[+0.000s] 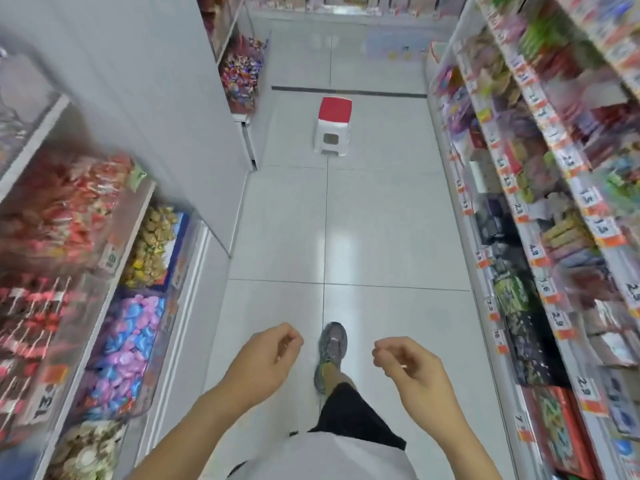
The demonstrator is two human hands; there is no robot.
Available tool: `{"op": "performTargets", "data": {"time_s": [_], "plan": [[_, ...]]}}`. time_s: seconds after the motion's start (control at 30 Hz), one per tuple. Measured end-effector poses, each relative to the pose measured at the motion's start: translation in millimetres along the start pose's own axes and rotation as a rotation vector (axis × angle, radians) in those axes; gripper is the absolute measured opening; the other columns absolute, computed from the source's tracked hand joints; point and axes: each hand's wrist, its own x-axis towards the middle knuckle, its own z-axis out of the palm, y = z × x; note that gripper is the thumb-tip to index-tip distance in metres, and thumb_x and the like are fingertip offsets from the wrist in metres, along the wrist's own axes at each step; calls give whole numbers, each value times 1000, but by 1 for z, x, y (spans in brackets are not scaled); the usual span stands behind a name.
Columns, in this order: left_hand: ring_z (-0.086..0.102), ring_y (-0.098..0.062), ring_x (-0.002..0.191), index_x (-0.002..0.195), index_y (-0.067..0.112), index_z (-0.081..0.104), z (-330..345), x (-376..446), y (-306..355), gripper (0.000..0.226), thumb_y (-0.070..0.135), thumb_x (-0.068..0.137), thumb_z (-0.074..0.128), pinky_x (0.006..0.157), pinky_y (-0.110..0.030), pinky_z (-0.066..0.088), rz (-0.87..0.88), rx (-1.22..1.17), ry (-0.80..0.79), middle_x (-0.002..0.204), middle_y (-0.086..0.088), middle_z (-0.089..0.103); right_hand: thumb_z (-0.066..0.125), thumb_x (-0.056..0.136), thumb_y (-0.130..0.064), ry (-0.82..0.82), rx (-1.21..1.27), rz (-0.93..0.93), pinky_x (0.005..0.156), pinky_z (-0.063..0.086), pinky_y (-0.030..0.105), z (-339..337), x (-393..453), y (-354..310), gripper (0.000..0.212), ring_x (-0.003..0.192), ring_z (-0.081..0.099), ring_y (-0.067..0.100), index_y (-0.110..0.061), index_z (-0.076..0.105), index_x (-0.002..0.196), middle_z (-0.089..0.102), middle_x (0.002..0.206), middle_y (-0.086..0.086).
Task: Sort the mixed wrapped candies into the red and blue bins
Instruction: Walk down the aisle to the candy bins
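No sorting in hand here, I judge this a walking step: I'm in a shop aisle, one foot (pixel 331 355) forward on the tiled floor (pixel 381 220), both hands out in front and carrying nothing.

Far left: candy shelving (pixel 114 258) with clear-fronted bins. Upper bin of red wrapped candies (pixel 59 209), blurred. Below and a bit right, gold wrapped candies (pixel 152 244). Under that, mixed blue and purple-pink wrapped candies (pixel 124 344), likely the mixed lot to sort, though I can't confirm. Lowest bin holds pale wrapped pieces (pixel 86 452). No clearly red or blue sorting bins visible.

My left hand (pixel 266 358) is loosely curled, fingers bent in, holding nothing, over the floor. The blue-purple candies sit to its left, near but apart, not touching.

Centre, well ahead: red-topped white stool (pixel 333 128) on the floor. More candies (pixel 242 74) on a far shelf end.

My right hand (pixel 405 362) is also loosely curled and holding nothing, farther from the candy bins than the left.

Far right: shelves of packaged snacks (pixel 540 202) with price tags, blurred.

Next move likely calls for turning left and reaching the left hand into the mixed bin.
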Motion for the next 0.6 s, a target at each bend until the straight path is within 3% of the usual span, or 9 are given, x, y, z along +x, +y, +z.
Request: {"op": "performTargets", "data": {"time_s": [0.17, 0.33, 0.6], "plan": [[60, 0, 83, 95, 34, 61, -67, 148, 42, 13, 35, 100, 49, 73, -16, 51, -33, 54, 38, 85, 17, 66, 63, 97, -22, -70, -41, -21, 80, 52, 19, -18, 182, -76, 11, 92, 68, 2, -29, 71, 95, 73, 96, -18], [58, 7, 87, 94, 39, 60, -143, 266, 73, 12, 36, 100, 49, 72, -8, 46, -78, 59, 97, 89, 21, 65, 62, 97, -27, -168, -136, -65, 75, 52, 17, -23, 338, -172, 9, 83, 67, 2, -32, 69, 97, 71, 95, -20], [59, 0, 82, 90, 37, 61, -269, 493, 85, 16, 33, 100, 49, 69, -14, 45, -67, 9, 141, 82, 18, 65, 62, 97, -26, -187, -227, -106, 74, 51, 15, 5, 582, -285, 9, 88, 66, 1, -32, 69, 97, 70, 94, -20]]}}
